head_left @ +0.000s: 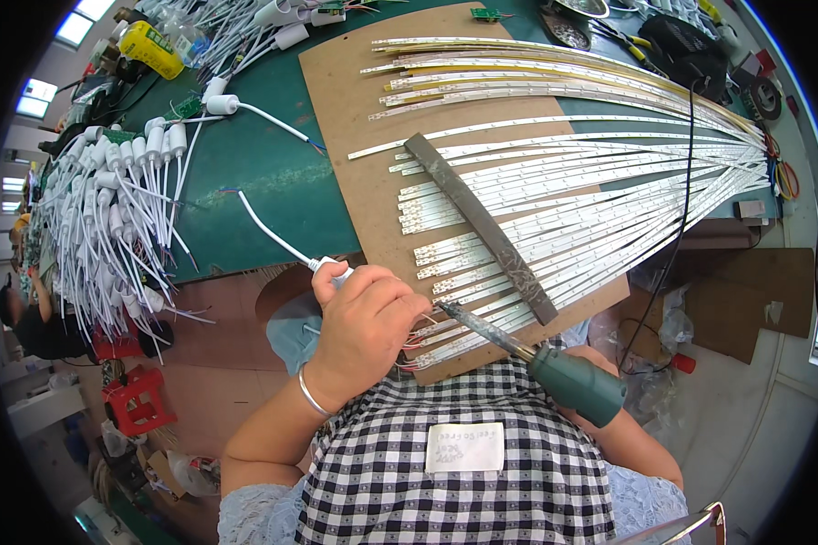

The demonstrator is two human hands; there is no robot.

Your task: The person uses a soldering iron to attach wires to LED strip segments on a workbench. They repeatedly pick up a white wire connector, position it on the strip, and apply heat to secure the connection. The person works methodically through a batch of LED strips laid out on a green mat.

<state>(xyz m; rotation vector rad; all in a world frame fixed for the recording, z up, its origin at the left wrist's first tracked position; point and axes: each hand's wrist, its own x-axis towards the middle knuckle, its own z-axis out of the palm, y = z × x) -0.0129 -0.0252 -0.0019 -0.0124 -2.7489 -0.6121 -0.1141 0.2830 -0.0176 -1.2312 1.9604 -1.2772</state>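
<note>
My left hand (365, 313) is closed around a white corded plug piece (325, 265), whose white cable curls up to the left. From the fingertips, thin wires run to the ends of the LED strips (427, 272). My right hand (593, 359) grips a soldering iron (577, 386) by its green handle, which hides most of the fingers. The iron's dark tip touches or nearly touches the strip ends beside my left fingertips. Red wires show at the nearest strips. A dark flat bar (482, 227) lies slantwise across the strips.
The strips rest on a brown board (345, 91) over a green table (273, 173). Bunches of white corded housings (109, 182) hang off the left edge. A yellow bottle (150, 50) lies at the far left. A black cord (686, 182) crosses the right; a red stool (138, 400) stands below left.
</note>
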